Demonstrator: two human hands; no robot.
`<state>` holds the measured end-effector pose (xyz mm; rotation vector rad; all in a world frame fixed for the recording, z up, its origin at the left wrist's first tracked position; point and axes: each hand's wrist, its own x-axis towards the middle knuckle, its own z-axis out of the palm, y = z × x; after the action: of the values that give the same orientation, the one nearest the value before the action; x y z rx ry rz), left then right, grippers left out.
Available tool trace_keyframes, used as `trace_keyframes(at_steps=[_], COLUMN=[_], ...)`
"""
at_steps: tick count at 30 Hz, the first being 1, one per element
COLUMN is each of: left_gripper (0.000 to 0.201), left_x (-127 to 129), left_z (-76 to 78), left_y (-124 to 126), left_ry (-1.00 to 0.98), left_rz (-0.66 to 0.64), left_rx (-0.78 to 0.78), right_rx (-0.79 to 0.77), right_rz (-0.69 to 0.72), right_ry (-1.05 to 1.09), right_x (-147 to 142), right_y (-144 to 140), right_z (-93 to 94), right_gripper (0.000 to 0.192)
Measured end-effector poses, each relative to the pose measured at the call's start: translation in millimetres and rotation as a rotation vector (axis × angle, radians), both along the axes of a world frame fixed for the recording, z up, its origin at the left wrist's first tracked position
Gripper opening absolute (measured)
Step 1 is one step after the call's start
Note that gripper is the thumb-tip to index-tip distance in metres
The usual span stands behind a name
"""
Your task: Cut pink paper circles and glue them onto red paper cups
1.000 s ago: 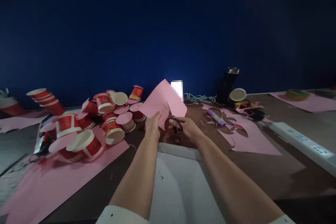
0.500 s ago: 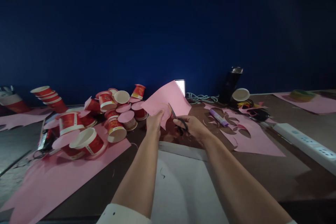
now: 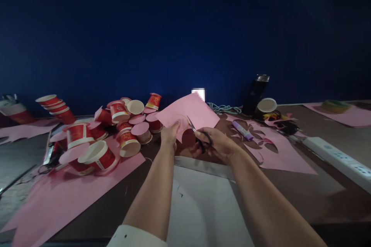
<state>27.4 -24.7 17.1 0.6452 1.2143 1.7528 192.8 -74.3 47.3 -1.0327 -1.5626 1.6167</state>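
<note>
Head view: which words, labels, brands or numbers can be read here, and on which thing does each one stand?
None can be read.
Red paper cups: gold print on the bands, too blurred to read.
Purple glue stick: no label legible.
White power strip: markings too small.
Pink paper in the left hand: no print visible.

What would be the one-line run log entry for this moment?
left hand: holds pink paper | right hand: holds scissors, blades at paper | red cups: left

We seem to be in a craft workroom: a long bench (image 3: 290, 185) set against a dark blue wall (image 3: 145, 38), littered with red paper cups (image 3: 95, 139), pink paper sheets (image 3: 66, 193), a glue stick (image 3: 241, 130) and a power strip (image 3: 337, 158).
</note>
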Motion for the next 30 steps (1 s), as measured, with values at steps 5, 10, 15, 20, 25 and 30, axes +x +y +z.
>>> trace_keyframes(at_steps=[5, 10, 15, 20, 25, 30], left_gripper=[0.041, 0.039, 0.043, 0.038, 0.038, 0.04], left_x=[-1.2, -2.8, -4.6, -2.6, 0.6, 4.4], left_z=[5.1, 7.3, 5.2, -0.8, -2.4, 2.8], left_y=[-5.1, -7.0, -5.9, -1.7, -1.3, -9.1], left_ry=[0.06, 0.096, 0.174, 0.066, -0.07, -0.022], left_rz=[0.013, -0.004, 0.001, -0.037, -0.127, -0.146], left_rx=[-0.045, -0.037, -0.124, -0.002, 0.028, 0.029], right_rx=[-0.028, -0.027, 0.021, 0.088, 0.161, 0.143], right_rz=[0.013, 0.059, -0.023, -0.051, -0.087, -0.157], right_ry=[-0.084, -0.157, -0.209, -0.164, -0.118, -0.051], right_x=[14.2, 22.9, 22.6, 21.9, 10.3, -4.0], right_y=[-4.9, -9.1, -0.6, 10.5, 16.0, 17.4], right_z=[11.9, 19.1, 5.9, -7.8, -14.1, -17.9], right_gripper=[0.042, 0.052, 0.064, 0.059, 0.048, 0.044])
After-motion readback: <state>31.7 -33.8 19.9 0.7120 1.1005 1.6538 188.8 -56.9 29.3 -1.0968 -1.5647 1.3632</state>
